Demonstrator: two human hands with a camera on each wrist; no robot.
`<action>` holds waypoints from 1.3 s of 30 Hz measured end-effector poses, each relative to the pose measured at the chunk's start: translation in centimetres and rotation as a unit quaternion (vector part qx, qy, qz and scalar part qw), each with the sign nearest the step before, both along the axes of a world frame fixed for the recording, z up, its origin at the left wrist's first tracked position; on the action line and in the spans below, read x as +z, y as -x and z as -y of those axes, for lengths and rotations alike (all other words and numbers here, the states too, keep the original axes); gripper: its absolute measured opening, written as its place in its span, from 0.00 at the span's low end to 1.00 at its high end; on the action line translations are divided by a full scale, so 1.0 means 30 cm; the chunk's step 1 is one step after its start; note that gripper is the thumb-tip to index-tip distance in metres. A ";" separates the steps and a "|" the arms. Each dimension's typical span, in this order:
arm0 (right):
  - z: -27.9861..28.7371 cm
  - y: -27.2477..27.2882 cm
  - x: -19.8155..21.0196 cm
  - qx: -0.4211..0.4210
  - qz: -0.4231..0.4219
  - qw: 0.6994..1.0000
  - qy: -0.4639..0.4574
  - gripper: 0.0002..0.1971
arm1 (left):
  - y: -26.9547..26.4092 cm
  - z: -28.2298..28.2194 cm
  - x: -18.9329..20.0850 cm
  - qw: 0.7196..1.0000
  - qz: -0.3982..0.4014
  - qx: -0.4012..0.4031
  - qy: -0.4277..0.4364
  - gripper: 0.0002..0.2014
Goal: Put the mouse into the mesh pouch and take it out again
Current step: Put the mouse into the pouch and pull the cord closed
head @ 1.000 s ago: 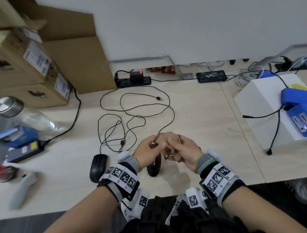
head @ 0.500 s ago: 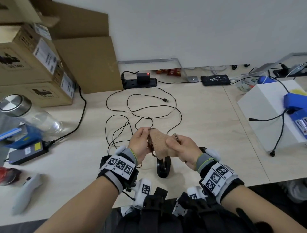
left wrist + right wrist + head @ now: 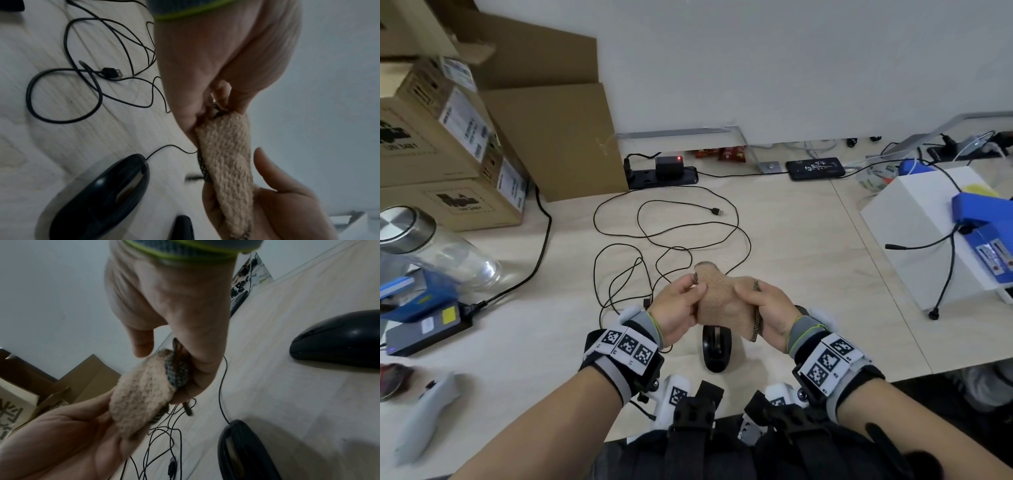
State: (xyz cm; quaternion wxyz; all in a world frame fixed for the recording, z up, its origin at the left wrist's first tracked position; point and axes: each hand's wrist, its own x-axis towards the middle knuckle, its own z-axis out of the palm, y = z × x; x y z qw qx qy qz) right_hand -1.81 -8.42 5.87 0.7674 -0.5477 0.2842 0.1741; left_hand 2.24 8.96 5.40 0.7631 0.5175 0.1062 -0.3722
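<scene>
Gripping tan mesh pouch [image 3: 722,301] with left hand [image 3: 676,308] and right hand [image 3: 770,308], above black mouse [image 3: 716,349] on table [image 3: 808,260].

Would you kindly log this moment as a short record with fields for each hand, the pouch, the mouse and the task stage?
left hand: pinches the left edge of the pouch
right hand: grips the right edge of the pouch
pouch: tan, fuzzy, with dark checked trim, held above the desk between both hands
mouse: black, wired, lying on the desk below the pouch, untouched
second mouse: black, also on the desk
task stage: mouse not yet in the pouch
</scene>
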 end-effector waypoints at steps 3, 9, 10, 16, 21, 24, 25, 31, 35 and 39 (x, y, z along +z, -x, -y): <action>-0.009 0.013 0.018 0.066 -0.107 0.992 0.026 0.30 | 0.009 0.009 0.023 0.998 0.018 -0.042 0.048 0.13; -0.007 0.027 0.002 0.088 -0.077 0.991 -0.058 0.37 | 0.003 0.019 0.038 0.994 0.031 -0.081 0.069 0.15; -0.003 0.027 0.004 0.069 -0.062 0.992 -0.084 0.35 | 0.004 0.016 0.034 0.994 0.037 -0.089 0.057 0.15; 0.043 0.033 -0.007 0.029 -0.037 0.994 -0.098 0.25 | 0.008 0.020 0.026 0.997 0.047 -0.064 0.001 0.14; 0.090 0.042 -0.066 -0.068 -0.056 0.995 0.040 0.17 | 0.015 0.039 -0.091 0.963 0.049 0.028 -0.264 0.18; 0.133 0.068 -0.098 -0.085 -0.091 0.989 0.078 0.17 | 0.048 0.057 -0.175 0.909 0.072 -0.070 -0.404 0.27; 0.148 0.082 -0.108 -0.085 -0.102 0.988 0.082 0.17 | 0.065 0.072 -0.201 0.885 0.084 -0.111 -0.444 0.32; 0.200 0.140 -0.139 -0.059 -0.114 0.987 0.095 0.11 | 0.195 0.169 -0.271 0.745 0.166 -0.244 -0.598 0.55; 0.217 0.148 -0.145 -0.078 -0.091 0.984 0.132 0.07 | 0.208 0.193 -0.272 0.732 0.149 -0.240 -0.620 0.42; 0.213 0.127 -0.102 -0.058 -0.046 0.984 0.164 0.06 | 0.167 0.165 -0.212 0.847 0.145 -0.111 -0.500 0.39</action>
